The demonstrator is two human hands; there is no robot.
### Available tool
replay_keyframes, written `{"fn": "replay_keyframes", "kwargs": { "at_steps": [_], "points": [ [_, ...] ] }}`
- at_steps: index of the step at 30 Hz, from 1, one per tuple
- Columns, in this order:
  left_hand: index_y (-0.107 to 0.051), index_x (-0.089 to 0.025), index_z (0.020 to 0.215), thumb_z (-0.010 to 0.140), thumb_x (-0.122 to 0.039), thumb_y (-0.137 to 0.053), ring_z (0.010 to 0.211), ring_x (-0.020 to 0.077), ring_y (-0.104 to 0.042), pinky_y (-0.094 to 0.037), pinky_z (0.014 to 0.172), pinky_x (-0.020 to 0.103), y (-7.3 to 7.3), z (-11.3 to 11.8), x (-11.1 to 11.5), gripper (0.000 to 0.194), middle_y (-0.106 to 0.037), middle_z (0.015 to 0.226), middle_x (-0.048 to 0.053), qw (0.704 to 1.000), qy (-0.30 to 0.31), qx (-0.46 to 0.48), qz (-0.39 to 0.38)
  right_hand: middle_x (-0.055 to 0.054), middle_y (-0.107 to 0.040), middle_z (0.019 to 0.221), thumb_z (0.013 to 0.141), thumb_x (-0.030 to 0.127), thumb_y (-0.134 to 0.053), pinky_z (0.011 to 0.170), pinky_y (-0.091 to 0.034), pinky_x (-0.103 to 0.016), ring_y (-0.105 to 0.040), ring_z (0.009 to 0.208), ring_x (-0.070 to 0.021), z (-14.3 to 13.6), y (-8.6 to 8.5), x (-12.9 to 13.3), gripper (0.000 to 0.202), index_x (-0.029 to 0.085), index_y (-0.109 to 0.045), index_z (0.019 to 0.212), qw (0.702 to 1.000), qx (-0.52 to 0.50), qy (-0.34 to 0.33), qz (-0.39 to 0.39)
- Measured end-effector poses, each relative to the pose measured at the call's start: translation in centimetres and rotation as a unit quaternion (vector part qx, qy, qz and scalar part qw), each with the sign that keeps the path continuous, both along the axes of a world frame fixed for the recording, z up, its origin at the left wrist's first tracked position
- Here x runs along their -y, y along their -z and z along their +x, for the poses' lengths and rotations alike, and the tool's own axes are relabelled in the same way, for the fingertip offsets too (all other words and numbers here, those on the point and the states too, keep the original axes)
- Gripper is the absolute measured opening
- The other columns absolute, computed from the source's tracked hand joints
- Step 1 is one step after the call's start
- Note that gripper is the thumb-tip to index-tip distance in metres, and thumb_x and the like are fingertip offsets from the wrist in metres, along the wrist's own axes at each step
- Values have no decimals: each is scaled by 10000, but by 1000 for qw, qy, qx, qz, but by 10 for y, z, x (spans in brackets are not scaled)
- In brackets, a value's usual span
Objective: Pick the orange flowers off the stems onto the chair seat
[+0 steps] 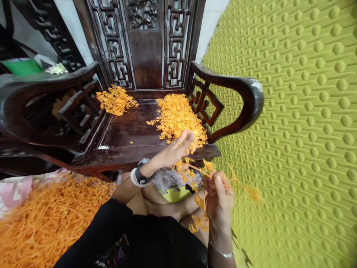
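My right hand (219, 190) is closed round thin orange stems; the branching orange sprig (199, 201) hangs below and spreads to both sides of it. My left hand (178, 147), wearing a watch and a beaded bracelet at the wrist, reaches over the front edge of the chair seat (125, 130). Its thumb and fingers come together near orange bits, and what lies between the fingertips is too small to tell. Just beyond it a large heap of orange pieces (178, 115) covers the seat's right side. A smaller orange pile (116, 100) sits at the seat's back left.
Dark carved armrests flank the seat, the right armrest (248, 100) curving forward. At the lower left, a mass of orange stems (55, 216) fills a pink and white cloth. A green padded wall (306, 130) stands on the right. Bent legs are under the seat's front edge.
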State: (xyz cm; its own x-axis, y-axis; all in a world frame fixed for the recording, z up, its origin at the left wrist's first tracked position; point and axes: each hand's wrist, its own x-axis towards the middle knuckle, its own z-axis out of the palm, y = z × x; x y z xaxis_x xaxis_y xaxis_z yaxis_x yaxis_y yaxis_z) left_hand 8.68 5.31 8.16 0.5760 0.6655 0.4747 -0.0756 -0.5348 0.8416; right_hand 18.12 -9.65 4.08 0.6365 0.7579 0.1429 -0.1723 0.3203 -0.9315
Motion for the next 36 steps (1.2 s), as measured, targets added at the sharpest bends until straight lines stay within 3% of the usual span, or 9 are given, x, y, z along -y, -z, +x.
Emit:
{"fn": "replay_keyframes", "kwargs": {
  "at_steps": [3,6,11,14,18,22,26,32,36],
  "points": [
    [-444,-211,1016,917,-639,-161,687,171,-586,-504,657,317,0,-19,31,523,-587,838,65,993,101,-65,-4,34,-373,674,818,431,-638,543,-313,-244,-345,581,-104,-15,-15,-13,325,210,-434,694,997,74,16,-3],
    [-384,-177,1110,899,-670,-132,737,207,-596,-482,725,355,8,-31,44,593,-580,875,87,990,57,-104,70,17,-451,709,803,446,-631,570,-367,-247,-410,614,-117,-27,-26,-14,275,209,-498,761,990,130,36,-52],
    [-457,-167,1056,939,-570,-161,692,224,-597,-450,633,340,21,-36,48,513,-585,827,71,965,26,-169,198,25,-482,640,771,407,-661,523,-372,-248,-414,546,-121,-43,-34,-1,223,215,-569,838,982,145,9,-124],
    [-487,-164,1071,965,-431,-227,829,230,-630,-469,692,325,22,-36,52,387,-622,950,96,967,0,-141,214,26,-499,647,775,390,-659,524,-382,-250,-422,542,-124,-45,-33,2,268,221,-575,965,982,133,26,-133],
    [-509,-177,1111,966,-326,-287,885,206,-639,-477,739,303,24,-33,57,304,-658,1011,84,979,-24,-108,169,20,-487,638,762,374,-676,525,-366,-249,-412,555,-119,-40,-27,-1,214,199,-604,861,980,149,15,-127],
    [-563,-188,861,976,-364,-327,688,141,-592,-436,655,254,28,-27,56,316,-633,780,26,995,-29,-42,84,65,-336,544,728,386,-694,499,-319,-239,-318,497,-97,-38,-12,-8,218,212,-610,829,995,66,2,-74],
    [-527,-174,722,974,-389,-344,584,117,-513,-387,596,248,35,-21,56,379,-541,646,4,999,-28,13,16,22,-519,646,708,383,-681,531,-374,-250,-439,542,-114,-36,2,-13,205,209,-614,793,998,-12,-11,-60],
    [-528,-193,920,968,-357,-359,587,112,-511,-373,604,240,37,-24,57,241,-549,698,-16,997,-65,-34,18,47,-529,588,689,343,-722,451,-359,-230,-424,445,-90,-25,12,-15,248,217,-640,887,982,-147,-116,-23],
    [-545,-204,899,938,-375,-424,598,113,-532,-393,607,230,37,-34,67,213,-570,694,-19,998,3,-34,49,68,-483,510,644,361,-784,398,-367,-211,-401,402,-76,-26,13,-13,272,212,-565,705,961,-225,-158,-30]
  ]
}}
